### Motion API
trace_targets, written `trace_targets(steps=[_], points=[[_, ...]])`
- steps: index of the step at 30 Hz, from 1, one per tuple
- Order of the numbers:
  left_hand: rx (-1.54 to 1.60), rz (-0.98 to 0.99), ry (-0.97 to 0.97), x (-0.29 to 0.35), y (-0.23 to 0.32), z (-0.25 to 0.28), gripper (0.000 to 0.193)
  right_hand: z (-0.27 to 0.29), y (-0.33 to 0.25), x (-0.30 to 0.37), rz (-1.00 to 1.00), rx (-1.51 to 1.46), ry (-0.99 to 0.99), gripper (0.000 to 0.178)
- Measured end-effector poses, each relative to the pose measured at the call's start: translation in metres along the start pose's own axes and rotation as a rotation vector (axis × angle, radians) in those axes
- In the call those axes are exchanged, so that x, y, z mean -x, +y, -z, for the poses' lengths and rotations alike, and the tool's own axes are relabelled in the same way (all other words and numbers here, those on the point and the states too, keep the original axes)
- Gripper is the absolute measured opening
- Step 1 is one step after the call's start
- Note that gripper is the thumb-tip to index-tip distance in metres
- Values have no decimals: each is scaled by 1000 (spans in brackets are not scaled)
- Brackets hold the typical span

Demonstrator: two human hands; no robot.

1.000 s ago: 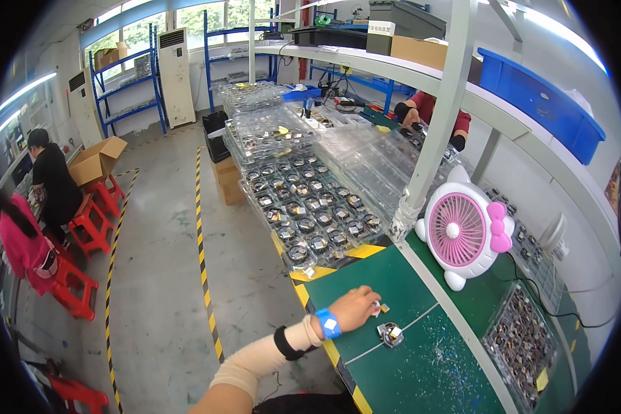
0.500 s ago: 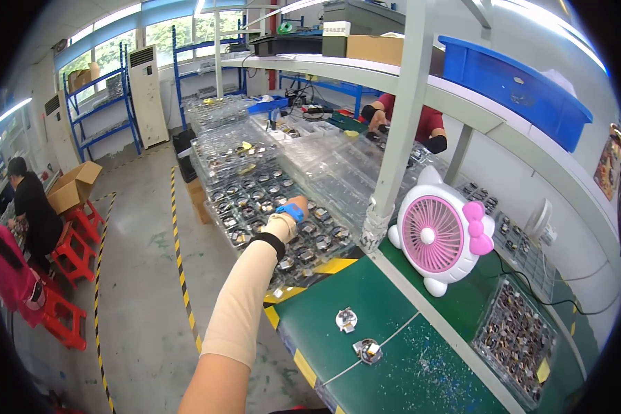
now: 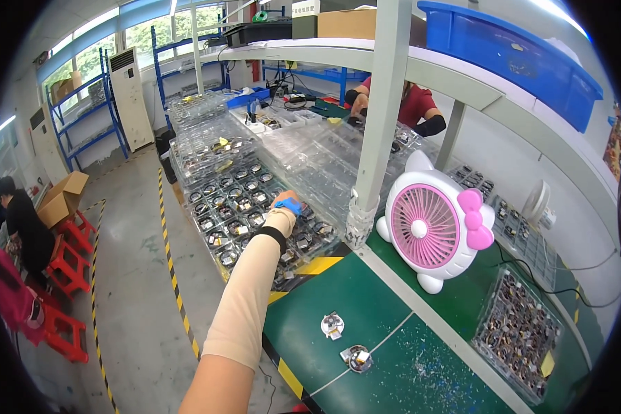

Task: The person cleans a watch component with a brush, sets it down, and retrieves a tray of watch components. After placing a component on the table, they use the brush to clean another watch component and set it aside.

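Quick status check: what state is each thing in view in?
Left hand: over the pocketed tray, grip hidden.
Right hand: out of view.
Pocketed tray: many pockets filled.
Near round part: lying on the green surface.
Far round part: lying there too, apart.
Fan: upright; spinning, cannot tell.
Loose-parts tray: full.
Cardboard box: flaps open.

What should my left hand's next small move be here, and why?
Probably a gentle closing of the left hand on a single part. It reaches in low over closely packed rows of round components, so a narrow grip seems less likely to disturb neighbours. The fingertips are hidden, so I can't tell whether it already holds one.
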State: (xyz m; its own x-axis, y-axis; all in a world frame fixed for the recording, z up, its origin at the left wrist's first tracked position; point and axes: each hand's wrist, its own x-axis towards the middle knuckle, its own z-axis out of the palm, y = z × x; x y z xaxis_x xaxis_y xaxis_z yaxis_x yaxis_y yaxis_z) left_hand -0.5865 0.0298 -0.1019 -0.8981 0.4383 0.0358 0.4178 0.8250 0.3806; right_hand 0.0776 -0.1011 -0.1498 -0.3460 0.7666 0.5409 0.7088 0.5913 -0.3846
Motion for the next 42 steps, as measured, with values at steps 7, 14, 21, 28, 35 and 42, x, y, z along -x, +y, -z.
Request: trace_targets(steps=[7, 14, 21, 28, 35, 42], points=[[-32, -81, -67, -18, -4, -11, 55, -2, 8, 4, -28, 16, -52, 16], [-68, -151, -12, -88, -47, -22, 40, -12, -6, -29, 10, -55, 23, 18], [-389, -296, 103, -108, -88, -20, 36, -22, -3, -39, 18, -7, 36, 18], [784, 111, 101, -88, -65, 20, 32, -16, 2, -27, 3, 44, -6, 17], [1383, 120, 250, 6, -89, 122, 43, 17, 23, 34, -422, -177, -318, 14], [1115, -464, -23, 240, -54, 103, 35, 21, 0, 6, -86, 66, -140, 6]])
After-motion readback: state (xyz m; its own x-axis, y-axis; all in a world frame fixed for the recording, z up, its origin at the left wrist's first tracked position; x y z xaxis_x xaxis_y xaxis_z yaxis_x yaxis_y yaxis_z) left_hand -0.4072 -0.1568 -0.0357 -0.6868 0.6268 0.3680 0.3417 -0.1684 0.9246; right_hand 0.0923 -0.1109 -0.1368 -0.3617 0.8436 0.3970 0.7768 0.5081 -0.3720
